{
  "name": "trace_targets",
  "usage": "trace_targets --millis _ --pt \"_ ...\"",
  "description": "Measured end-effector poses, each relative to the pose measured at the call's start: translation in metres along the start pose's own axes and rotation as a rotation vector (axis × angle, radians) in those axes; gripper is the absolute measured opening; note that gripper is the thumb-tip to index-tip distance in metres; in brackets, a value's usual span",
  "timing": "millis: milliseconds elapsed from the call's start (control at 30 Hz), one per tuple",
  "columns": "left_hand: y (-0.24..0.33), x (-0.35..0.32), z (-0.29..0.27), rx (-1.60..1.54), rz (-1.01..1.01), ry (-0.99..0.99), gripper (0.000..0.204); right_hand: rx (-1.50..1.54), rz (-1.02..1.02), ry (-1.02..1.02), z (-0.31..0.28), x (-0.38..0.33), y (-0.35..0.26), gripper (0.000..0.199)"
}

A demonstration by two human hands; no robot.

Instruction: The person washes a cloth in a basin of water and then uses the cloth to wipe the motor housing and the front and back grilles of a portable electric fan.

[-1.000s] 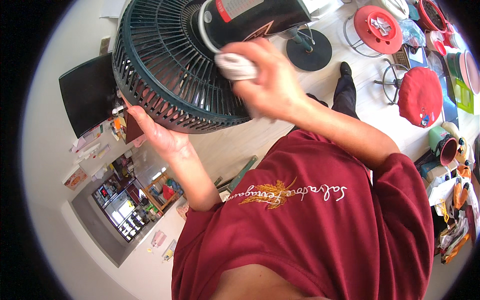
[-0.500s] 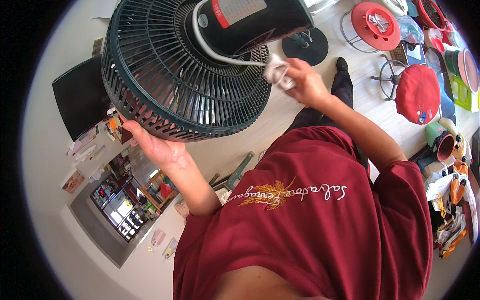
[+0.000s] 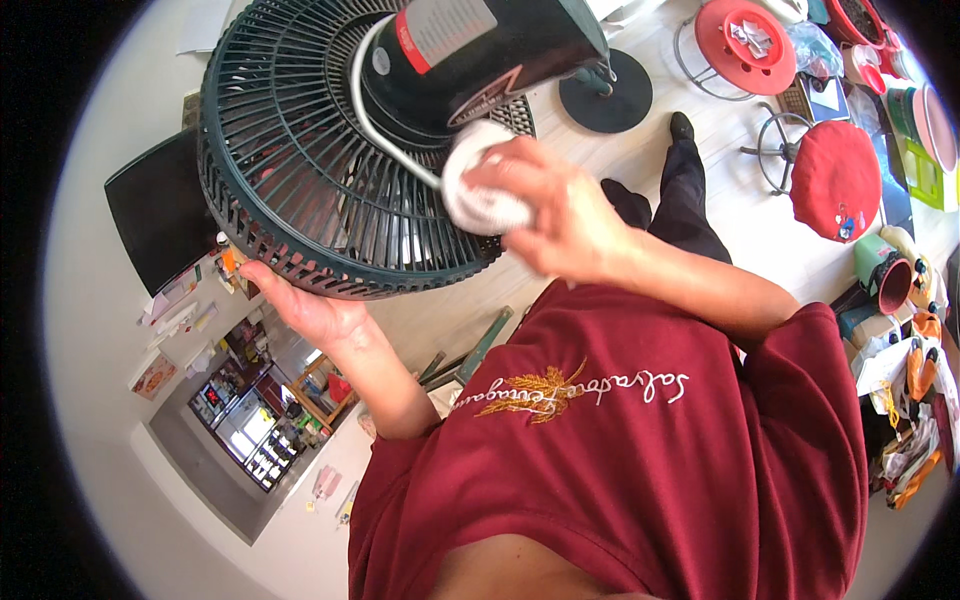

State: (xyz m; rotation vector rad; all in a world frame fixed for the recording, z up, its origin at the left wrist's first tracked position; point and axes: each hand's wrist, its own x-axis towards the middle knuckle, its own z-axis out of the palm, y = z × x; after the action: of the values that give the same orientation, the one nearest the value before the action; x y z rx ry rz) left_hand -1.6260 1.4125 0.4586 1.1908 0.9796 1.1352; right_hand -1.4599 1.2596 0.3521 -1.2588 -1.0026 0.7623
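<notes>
Head view: wiping of the electric fan [image 3: 290, 140] is judged to be under way. The fan is tilted up in front of the body, rear side exposed, its cage and motor housing [image 3: 530, 55] both in place. How much has been wiped cannot be told; no clear line between cleaned and uncleaned parts is made out on the slats, and no finish is shown. The pale cord [image 3: 396, 150] is led around the housing's foot to the left edge of the white cloth [image 3: 468, 195]; whether it is gripped inside is hidden. The cloth is bunched in the right hand [image 3: 570, 215], pinched between curled fingers and thumb, slightly blurred, in front of the lower right of the rear grille [image 3: 320, 210]. By those fingers, the grille is lapped by the cloth; contact is likely but not confirmed. The fan's lower rim is supported from below by the left hand [image 3: 315, 312]; one digit is extended along the rim, the others are largely hidden, so whether they are spread or pressed together cannot be told.
</notes>
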Motion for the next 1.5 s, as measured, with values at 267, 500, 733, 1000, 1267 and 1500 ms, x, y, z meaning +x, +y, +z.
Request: trace_targets --millis 267,500,733,1000,1267,1500 --pt "0.006 0.003 -0.01 -0.095 -0.077 -0.12 0.066 -0.165 0.51 0.107 -0.013 0.034 0.098 0.032" --pt "0.005 0.005 -0.012 -0.098 -0.047 -0.141 0.062 -0.19 0.182 0.278 0.023 0.029 0.091 0.04" --pt "0.006 0.004 0.001 -0.025 -0.003 -0.07 0.06 -0.06 -0.14 0.114 0.009 0.01 0.03 0.045" --pt "0.007 0.011 -0.02 -0.023 -0.05 -0.042 0.061 -0.298 0.299 0.328 0.012 0.045 0.112 0.028" --pt "0.009 0.003 -0.002 0.058 -0.051 0.009 0.07 -0.047 -0.223 0.042 0.006 0.008 -0.002 0.03" --pt "0.008 0.008 -0.016 -0.113 -0.097 -0.152 0.063 -0.33 0.323 0.183 -0.009 0.034 0.118 0.033"
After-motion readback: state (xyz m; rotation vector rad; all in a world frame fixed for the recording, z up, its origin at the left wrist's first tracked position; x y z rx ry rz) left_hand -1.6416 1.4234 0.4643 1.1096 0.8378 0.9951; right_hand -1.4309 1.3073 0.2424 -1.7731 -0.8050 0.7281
